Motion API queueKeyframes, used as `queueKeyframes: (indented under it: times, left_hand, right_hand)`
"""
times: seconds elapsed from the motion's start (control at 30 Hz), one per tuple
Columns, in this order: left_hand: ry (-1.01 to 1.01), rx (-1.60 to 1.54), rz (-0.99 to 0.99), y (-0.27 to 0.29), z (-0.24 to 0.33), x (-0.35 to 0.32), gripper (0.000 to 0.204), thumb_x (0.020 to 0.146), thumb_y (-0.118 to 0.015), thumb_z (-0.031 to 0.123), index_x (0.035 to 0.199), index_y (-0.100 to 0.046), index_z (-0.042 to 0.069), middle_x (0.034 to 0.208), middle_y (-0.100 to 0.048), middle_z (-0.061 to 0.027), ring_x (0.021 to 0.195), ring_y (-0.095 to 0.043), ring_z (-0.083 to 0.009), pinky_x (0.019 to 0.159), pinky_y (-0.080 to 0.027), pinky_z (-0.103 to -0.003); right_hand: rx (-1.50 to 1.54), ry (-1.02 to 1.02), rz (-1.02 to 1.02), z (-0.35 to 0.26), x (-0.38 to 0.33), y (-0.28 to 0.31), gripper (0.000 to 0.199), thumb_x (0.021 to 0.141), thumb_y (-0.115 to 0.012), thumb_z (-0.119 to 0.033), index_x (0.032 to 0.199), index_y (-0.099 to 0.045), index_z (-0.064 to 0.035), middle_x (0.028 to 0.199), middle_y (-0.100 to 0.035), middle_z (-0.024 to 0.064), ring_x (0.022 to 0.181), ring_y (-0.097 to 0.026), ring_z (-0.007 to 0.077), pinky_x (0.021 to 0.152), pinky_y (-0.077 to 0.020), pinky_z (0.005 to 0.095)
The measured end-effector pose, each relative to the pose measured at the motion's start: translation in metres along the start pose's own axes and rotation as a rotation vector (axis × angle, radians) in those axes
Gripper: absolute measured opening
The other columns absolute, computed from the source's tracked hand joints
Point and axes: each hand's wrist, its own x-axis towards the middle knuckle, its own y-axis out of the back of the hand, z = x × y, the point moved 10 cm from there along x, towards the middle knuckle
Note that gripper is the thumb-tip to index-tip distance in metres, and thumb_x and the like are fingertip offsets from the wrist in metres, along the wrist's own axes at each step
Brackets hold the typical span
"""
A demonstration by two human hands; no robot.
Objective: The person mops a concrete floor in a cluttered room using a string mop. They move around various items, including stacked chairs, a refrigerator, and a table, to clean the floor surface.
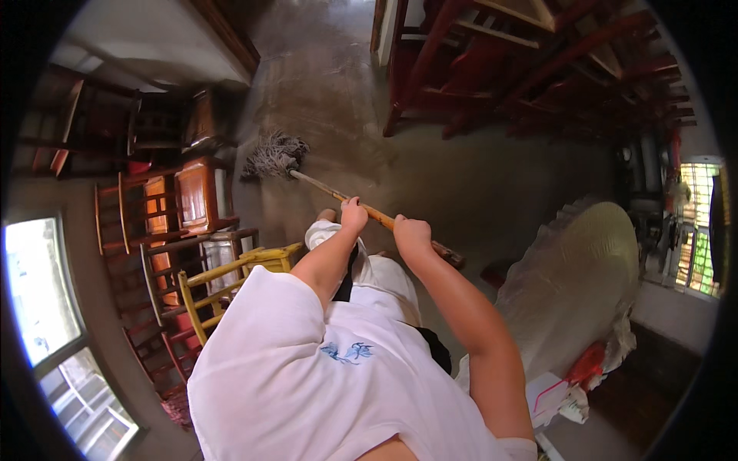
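Wooden mop handle [338, 195] inside both fingers [355, 206].

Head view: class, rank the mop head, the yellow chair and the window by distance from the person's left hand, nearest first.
From the left hand:
1. Mop head, ahead on the floor, up-left.
2. Yellow chair, lower left, beside the person; nearly as close as the mop head.
3. Window, far left.
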Motion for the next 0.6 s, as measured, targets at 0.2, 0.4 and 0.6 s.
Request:
queueKeyframes:
  times: [0.2,0.4,0.6]
  left_hand:
    - [0.535,-0.964,0.16,-0.023,0.029,-0.017,0.048,0.074,-0.058,0.022,0.112,-0.045,-0.004,0.097,-0.052,-0.0207,0.08,-0.057,-0.031,0.054,-0.05,-0.039]
    - [0.861,-1.471,0.129,-0.062,0.045,0.032,0.043,0.066,-0.064,0.013,0.102,-0.047,-0.004,0.087,-0.055,-0.0168,0.063,-0.057,-0.0267,0.049,-0.048,-0.041]
    - [1.029,-1.54,0.201,-0.109,0.082,0.047,0.031,0.064,-0.062,0.011,0.089,-0.055,-0.006,0.084,-0.057,-0.0146,0.069,-0.056,-0.0246,0.056,-0.047,-0.039]
  right_hand:
    - [-0.158,0.084,0.048,0.013,0.028,0.04,0.017,0.079,-0.054,-0.015,0.093,-0.054,-0.0057,0.076,-0.066,0.0053,0.069,-0.066,0.0162,0.052,-0.0506,0.0316]
    - [-0.187,0.202,-0.057,0.023,0.076,0.077,0.012,0.081,-0.052,-0.013,0.09,-0.053,-0.0062,0.078,-0.066,0.0091,0.072,-0.066,0.0215,0.059,-0.052,0.0328]
    - [-0.226,0.305,-0.115,0.072,0.105,0.075,0.011,0.084,-0.048,-0.011,0.092,-0.052,-0.0064,0.08,-0.065,0.013,0.075,-0.065,0.0265,0.062,-0.0524,0.0353]
